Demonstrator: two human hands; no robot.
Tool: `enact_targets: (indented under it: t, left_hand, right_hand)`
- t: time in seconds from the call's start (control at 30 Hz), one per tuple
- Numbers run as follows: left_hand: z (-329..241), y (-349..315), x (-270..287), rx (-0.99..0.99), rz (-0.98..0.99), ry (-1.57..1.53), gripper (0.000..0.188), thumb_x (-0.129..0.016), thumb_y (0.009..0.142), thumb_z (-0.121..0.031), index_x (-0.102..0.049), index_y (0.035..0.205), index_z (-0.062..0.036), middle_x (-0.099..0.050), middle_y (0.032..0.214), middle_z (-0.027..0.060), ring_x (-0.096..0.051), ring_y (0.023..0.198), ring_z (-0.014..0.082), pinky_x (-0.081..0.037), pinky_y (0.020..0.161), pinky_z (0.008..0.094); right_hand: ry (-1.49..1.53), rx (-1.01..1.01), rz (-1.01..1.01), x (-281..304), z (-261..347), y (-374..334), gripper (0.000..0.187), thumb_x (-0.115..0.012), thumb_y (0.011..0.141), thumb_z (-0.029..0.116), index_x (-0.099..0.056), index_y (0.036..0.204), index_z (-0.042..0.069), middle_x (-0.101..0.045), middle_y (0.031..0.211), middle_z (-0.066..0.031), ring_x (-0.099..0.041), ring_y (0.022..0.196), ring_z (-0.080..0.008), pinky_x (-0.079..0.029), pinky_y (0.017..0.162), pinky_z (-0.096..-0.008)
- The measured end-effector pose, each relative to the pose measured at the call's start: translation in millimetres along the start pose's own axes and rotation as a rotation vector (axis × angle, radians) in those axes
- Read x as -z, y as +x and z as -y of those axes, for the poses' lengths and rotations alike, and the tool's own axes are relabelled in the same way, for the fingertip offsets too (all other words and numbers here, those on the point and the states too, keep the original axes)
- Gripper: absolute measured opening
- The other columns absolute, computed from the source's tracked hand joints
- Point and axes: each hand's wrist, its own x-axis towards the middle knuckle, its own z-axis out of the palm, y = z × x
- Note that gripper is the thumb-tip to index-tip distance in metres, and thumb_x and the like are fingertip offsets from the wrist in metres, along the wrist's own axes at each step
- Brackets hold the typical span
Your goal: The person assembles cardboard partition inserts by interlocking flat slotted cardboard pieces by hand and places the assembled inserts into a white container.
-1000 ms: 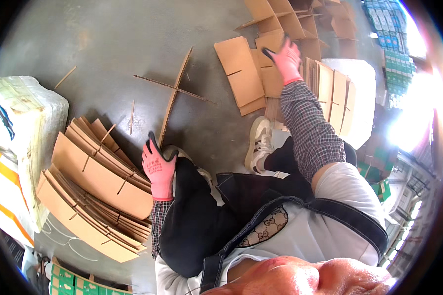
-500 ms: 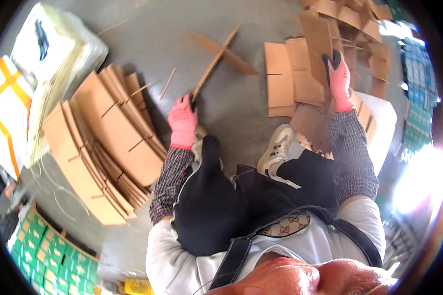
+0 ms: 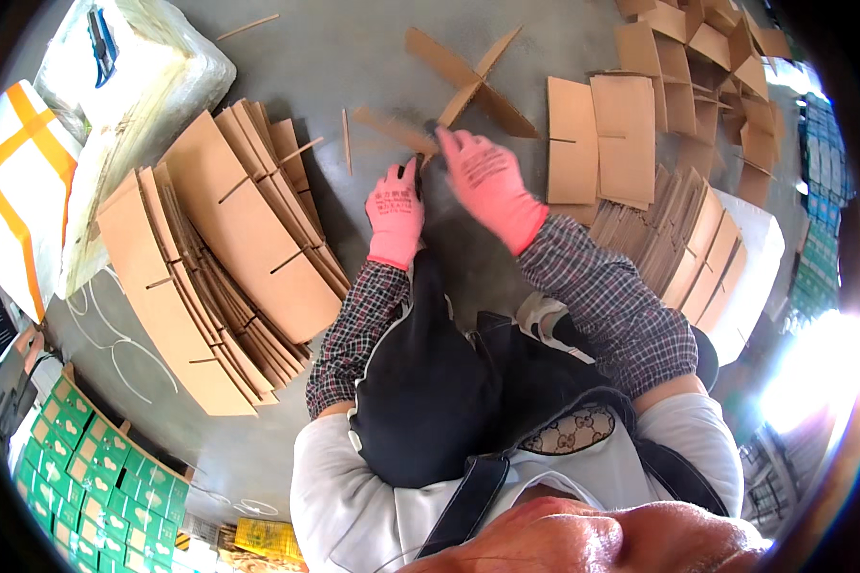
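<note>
Both hands wear pink gloves with dark fingertips and meet over the floor, close together. My left hand (image 3: 395, 212) is closed on the near end of a long slotted cardboard strip; the gloves hide most of that end. The strip runs away from me and crosses another cardboard strip (image 3: 435, 59), making an X on the floor. My right hand (image 3: 487, 177) is closed at a second crosswise cardboard strip (image 3: 388, 126), blurred by motion, which lies across the long one just beyond my fingers. Where it meets the long strip is hidden by my right fingers.
Slotted cardboard stacks stand at left (image 3: 248, 229) and right (image 3: 664, 239); flat cardboard pieces (image 3: 623, 134) lie nearer. Assembled cardboard dividers (image 3: 698, 67) sit far right. A blue utility knife (image 3: 100, 48) rests on a wrapped bundle (image 3: 177, 62). Green boxes (image 3: 105, 477) fill the lower left.
My right hand has come from the right-hand cardboard to beside my left hand, bringing a strip. The crossed strips have shifted in view. My left hand keeps its hold.
</note>
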Motion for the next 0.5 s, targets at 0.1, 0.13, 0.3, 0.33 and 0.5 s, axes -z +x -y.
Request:
enact_targets:
  t: [0.1, 0.13, 0.3, 0.33, 0.5]
  left_hand:
    - [-1.0, -2.9, 1.7, -0.009, -0.039, -0.025, 0.047, -0.061, 0.075, -0.019, -0.048, 0.120, -0.0209, -0.055, 0.102, 0.0073, -0.058, 0.088, 0.0271, -0.049, 0.070, 0.0395]
    - [0.8, -5.9, -1.2, -0.002, -0.019, -0.024, 0.047, -0.061, 0.075, -0.019, -0.048, 0.120, -0.0207, -0.055, 0.102, 0.0074, -0.058, 0.088, 0.0272, -0.049, 0.071, 0.0397]
    - [-2.6, 2.8, 5.7, -0.020, -0.006, -0.024, 0.047, -0.058, 0.074, -0.014, -0.050, 0.120, -0.0204, -0.055, 0.105, 0.0084, -0.057, 0.090, 0.0273, -0.049, 0.072, 0.0388]
    - [-2.5, 7.2, 10.9, -0.034, -0.044, -0.064, 0.048, -0.062, 0.073, -0.015, -0.049, 0.119, -0.0190, -0.055, 0.104, 0.0090, -0.057, 0.090, 0.0285, -0.048, 0.075, 0.0395]
    - [18.5, -30.7, 42.4, -0.045, -0.307, -0.823, 0.058, -0.062, 0.072, 0.001, -0.039, 0.126, -0.0021, -0.047, 0.122, 0.0149, -0.046, 0.116, 0.0260, -0.038, 0.096, 0.0357]
  right_hand:
    - [-0.083, 0.083, -0.097, -19.6, -13.2, 2.4, 0.046, -0.049, 0.080, 0.012, -0.042, 0.126, 0.007, -0.057, 0.099, -0.0098, -0.059, 0.085, -0.0235, -0.050, 0.066, -0.0337]
    - [-0.111, 0.092, -0.096, -37.8, -12.3, -0.2, 0.047, -0.048, 0.081, 0.012, -0.041, 0.127, 0.007, -0.058, 0.097, -0.0098, -0.059, 0.084, -0.0235, -0.050, 0.067, -0.0338]
    - [-0.064, 0.059, 0.067, -60.3, 1.0, 34.9, 0.049, -0.045, 0.082, 0.013, -0.037, 0.130, 0.004, -0.061, 0.084, -0.0103, -0.061, 0.079, -0.0242, -0.049, 0.069, -0.0332]
    - [-0.130, 0.020, 0.090, -58.5, 3.2, 44.8, 0.051, -0.046, 0.082, 0.013, -0.036, 0.131, 0.003, -0.061, 0.082, -0.0109, -0.060, 0.080, -0.0244, -0.048, 0.070, -0.0332]
    - [-0.063, 0.111, 0.153, -29.2, -47.4, 18.4, 0.052, -0.050, 0.074, 0.009, -0.045, 0.126, 0.010, -0.061, 0.093, -0.0105, -0.059, 0.089, -0.0263, -0.048, 0.075, -0.0354]
